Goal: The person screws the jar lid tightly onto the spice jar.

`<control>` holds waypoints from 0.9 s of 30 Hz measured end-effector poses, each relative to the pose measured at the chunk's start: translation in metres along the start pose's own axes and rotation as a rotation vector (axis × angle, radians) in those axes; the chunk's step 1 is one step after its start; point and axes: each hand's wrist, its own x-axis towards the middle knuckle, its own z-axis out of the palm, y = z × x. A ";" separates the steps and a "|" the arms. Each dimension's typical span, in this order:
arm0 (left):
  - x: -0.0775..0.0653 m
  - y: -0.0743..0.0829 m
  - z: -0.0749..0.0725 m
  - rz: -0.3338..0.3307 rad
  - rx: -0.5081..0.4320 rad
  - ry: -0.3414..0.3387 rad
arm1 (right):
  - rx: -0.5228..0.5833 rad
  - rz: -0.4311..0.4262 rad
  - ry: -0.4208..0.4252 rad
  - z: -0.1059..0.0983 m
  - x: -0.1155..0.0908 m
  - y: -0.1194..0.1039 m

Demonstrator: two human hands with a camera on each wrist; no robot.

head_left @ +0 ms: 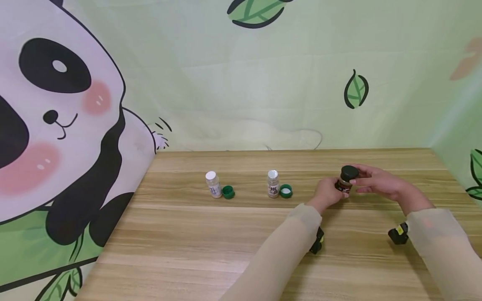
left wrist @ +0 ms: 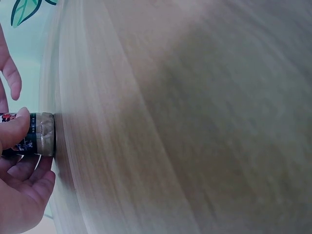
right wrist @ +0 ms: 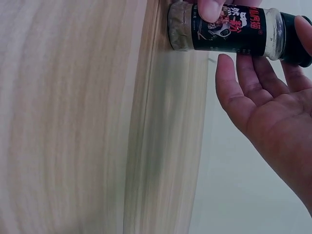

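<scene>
A spice jar [head_left: 344, 186] with a dark label and a black lid [head_left: 349, 172] stands at the right of the table. My left hand [head_left: 326, 194] grips its lower body; in the left wrist view the thumb lies over the label [left wrist: 32, 131]. From the right, my right hand [head_left: 380, 182] has its thumb and forefinger around the black lid. In the right wrist view, the other fingers [right wrist: 251, 80] of that hand extend alongside the jar without curling around it. Brown contents fill the jar's clear base [right wrist: 180, 27].
Left of my hands, two small clear jars stand on the wooden table [head_left: 211, 234]: a white-topped jar [head_left: 213, 184] beside a green cap [head_left: 228, 192], and a silver-topped jar [head_left: 273, 184] beside another green cap [head_left: 285, 191]. A printed backdrop [head_left: 188, 83] rises behind the table.
</scene>
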 end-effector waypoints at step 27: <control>0.000 -0.001 -0.001 0.000 0.003 -0.007 | 0.046 -0.017 0.161 0.024 -0.003 0.009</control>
